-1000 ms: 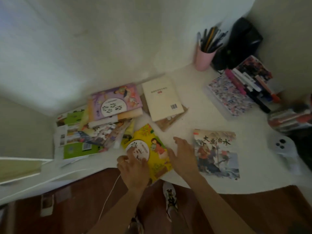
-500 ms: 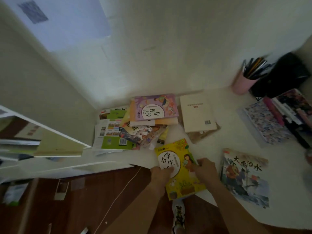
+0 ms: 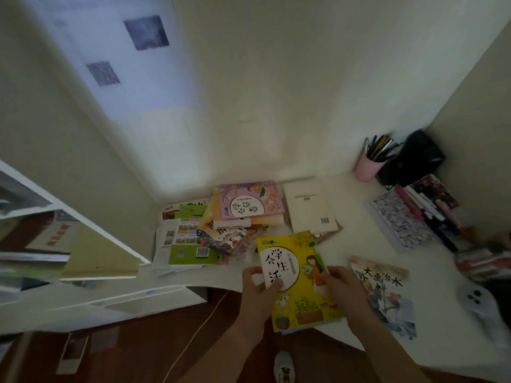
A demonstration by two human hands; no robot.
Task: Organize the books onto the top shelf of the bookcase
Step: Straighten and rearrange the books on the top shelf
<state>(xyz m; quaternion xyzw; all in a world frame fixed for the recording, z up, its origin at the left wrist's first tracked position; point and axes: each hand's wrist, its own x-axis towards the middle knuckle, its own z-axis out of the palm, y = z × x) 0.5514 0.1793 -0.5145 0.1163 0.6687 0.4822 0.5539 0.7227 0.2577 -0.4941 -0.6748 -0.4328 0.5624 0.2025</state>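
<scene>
Yellow book (image 3: 300,275) reading 学会生活, last character seemingly half hidden, gripped at its sides by left hand (image 3: 258,286) and right hand (image 3: 343,288)

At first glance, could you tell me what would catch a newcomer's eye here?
The bright yellow book at the desk's near edge, held by the left hand and right hand. Behind it, against the wall, lies a messy pile of books topped by a purple one; a pink pen cup stands far right.
</scene>
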